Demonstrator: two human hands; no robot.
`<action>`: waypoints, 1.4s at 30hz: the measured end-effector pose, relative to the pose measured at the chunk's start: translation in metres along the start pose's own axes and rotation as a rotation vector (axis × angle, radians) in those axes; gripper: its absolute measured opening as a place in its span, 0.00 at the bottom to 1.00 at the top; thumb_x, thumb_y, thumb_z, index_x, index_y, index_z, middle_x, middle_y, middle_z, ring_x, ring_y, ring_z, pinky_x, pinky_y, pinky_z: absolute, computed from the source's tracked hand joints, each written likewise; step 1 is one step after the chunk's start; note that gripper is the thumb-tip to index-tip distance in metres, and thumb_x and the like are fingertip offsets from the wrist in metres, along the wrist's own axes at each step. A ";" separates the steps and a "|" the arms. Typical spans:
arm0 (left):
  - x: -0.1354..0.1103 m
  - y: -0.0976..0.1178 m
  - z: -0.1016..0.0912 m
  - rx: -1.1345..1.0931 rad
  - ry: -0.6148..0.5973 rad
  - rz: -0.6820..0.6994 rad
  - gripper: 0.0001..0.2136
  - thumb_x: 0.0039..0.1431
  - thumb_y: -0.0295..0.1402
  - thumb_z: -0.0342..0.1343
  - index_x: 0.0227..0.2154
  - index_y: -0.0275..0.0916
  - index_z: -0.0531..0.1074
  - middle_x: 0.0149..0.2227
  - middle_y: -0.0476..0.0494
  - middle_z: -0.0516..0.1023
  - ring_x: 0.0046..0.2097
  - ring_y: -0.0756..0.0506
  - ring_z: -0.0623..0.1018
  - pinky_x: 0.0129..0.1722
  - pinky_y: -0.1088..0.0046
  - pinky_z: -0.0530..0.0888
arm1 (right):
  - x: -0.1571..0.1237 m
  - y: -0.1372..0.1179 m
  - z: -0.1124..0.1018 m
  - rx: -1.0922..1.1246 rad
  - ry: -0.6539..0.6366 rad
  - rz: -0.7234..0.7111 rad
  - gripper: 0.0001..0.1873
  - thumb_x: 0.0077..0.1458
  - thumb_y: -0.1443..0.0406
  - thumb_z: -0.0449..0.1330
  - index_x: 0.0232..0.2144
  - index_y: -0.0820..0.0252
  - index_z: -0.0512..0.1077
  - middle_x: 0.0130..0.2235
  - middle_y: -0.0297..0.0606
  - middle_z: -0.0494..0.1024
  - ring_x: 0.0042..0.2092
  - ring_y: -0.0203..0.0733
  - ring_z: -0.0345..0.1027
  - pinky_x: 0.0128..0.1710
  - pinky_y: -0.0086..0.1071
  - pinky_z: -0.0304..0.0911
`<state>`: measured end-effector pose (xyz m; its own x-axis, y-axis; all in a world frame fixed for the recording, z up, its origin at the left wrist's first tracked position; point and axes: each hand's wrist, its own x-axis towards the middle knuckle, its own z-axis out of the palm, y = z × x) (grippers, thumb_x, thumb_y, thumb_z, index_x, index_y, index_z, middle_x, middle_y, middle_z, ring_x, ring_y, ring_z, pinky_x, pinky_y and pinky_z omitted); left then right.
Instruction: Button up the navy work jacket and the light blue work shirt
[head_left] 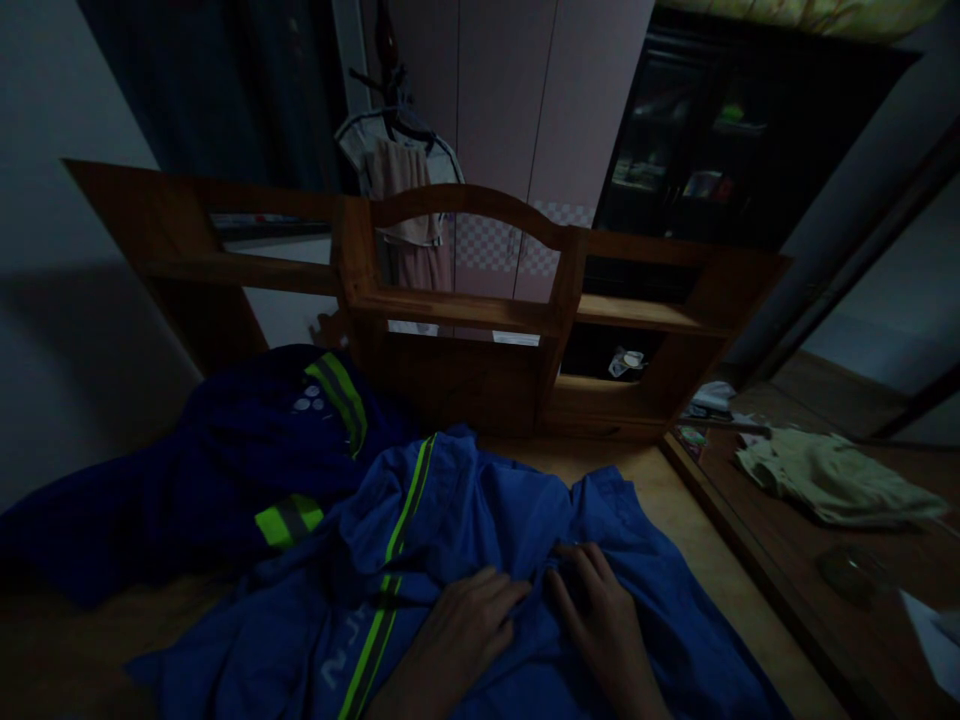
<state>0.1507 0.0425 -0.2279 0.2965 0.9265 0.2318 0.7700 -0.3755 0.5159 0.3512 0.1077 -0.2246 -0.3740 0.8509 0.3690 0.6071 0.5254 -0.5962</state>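
A blue work jacket (517,490) with yellow-green and grey reflective stripes lies spread on the wooden bed surface in front of me. My left hand (472,620) rests on its middle, fingers bent and close together on the cloth. Just to the right, my right hand (600,610) has its fingers curled around a fold near the jacket's middle line. The two hands are a small gap apart. What lies under the fingertips is hard to make out in the dim light.
A darker blue garment (225,450) with reflective bands is heaped at the left. Behind stands a wooden headboard with shelves (465,315). Light-coloured folded cloth (832,475) and a glass jar (851,572) sit on the lower surface at right. Clothes hang on a rack (401,165).
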 end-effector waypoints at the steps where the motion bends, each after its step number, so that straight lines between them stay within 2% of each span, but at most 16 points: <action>1: 0.000 0.000 0.000 -0.007 -0.002 -0.002 0.24 0.56 0.21 0.53 0.55 0.47 0.64 0.52 0.47 0.72 0.56 0.43 0.69 0.55 0.65 0.66 | 0.000 0.000 0.000 0.003 -0.002 -0.003 0.11 0.62 0.63 0.52 0.46 0.54 0.67 0.43 0.39 0.70 0.42 0.42 0.70 0.42 0.32 0.67; 9: 0.010 0.014 -0.016 -0.067 -0.078 -0.034 0.15 0.55 0.21 0.52 0.43 0.44 0.70 0.40 0.49 0.75 0.45 0.46 0.73 0.45 0.73 0.69 | 0.000 0.000 -0.001 -0.019 0.007 -0.022 0.10 0.61 0.63 0.52 0.45 0.54 0.68 0.42 0.40 0.70 0.41 0.42 0.71 0.42 0.33 0.68; 23: 0.007 0.010 -0.010 -0.129 -0.019 -0.057 0.18 0.55 0.20 0.52 0.47 0.45 0.68 0.44 0.49 0.74 0.48 0.47 0.72 0.50 0.71 0.67 | 0.000 0.000 0.000 -0.014 -0.008 0.000 0.10 0.62 0.62 0.51 0.44 0.54 0.68 0.42 0.39 0.70 0.41 0.42 0.71 0.42 0.33 0.67; 42: 0.007 0.010 -0.010 -0.176 0.015 -0.083 0.17 0.54 0.20 0.51 0.45 0.44 0.69 0.43 0.49 0.75 0.46 0.47 0.73 0.50 0.72 0.68 | 0.000 -0.002 0.000 0.018 -0.037 0.014 0.09 0.63 0.62 0.50 0.43 0.54 0.68 0.42 0.39 0.69 0.41 0.42 0.69 0.42 0.34 0.66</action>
<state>0.1547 0.0452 -0.2128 0.2270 0.9543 0.1944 0.6803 -0.2981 0.6695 0.3504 0.1064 -0.2234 -0.3916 0.8572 0.3345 0.5996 0.5135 -0.6139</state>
